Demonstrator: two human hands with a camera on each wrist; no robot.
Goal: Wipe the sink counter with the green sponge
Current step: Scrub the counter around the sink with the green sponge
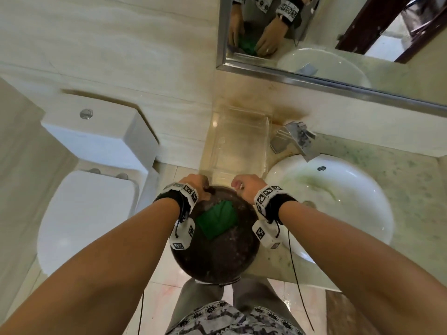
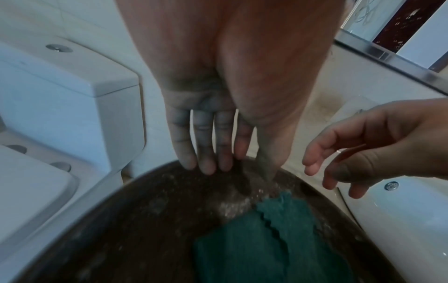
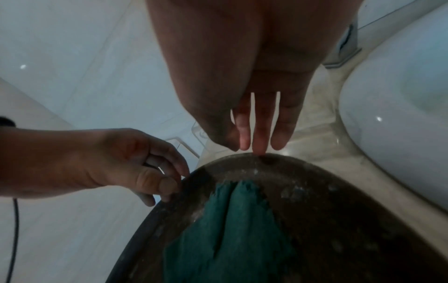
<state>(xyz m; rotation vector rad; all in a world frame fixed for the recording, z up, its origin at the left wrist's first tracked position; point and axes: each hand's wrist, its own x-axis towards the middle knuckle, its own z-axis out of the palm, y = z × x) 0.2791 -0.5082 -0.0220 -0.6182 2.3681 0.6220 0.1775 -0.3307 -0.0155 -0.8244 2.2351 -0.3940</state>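
The green sponge [image 1: 216, 222] lies folded inside a dark round bowl [image 1: 217, 257] that stands on the left end of the sink counter [image 1: 399, 165]. My left hand [image 1: 197, 186] is at the bowl's far rim on the left. Its fingers [image 2: 206, 162] hang straight over the rim and the thumb tip touches the inner wall. My right hand [image 1: 246, 187] is at the far rim on the right, relaxed, with one fingertip [image 3: 260, 151] touching the rim. Neither hand touches the sponge [image 2: 254, 249], which also shows in the right wrist view [image 3: 230, 239].
A white basin [image 1: 338, 201] with green stains and a metal tap [image 1: 297, 139] lie right of the bowl. A clear plastic tray [image 1: 239, 141] sits behind it against the wall. The toilet [image 1: 84, 201] stands to the left, and a mirror [image 1: 338, 44] hangs above.
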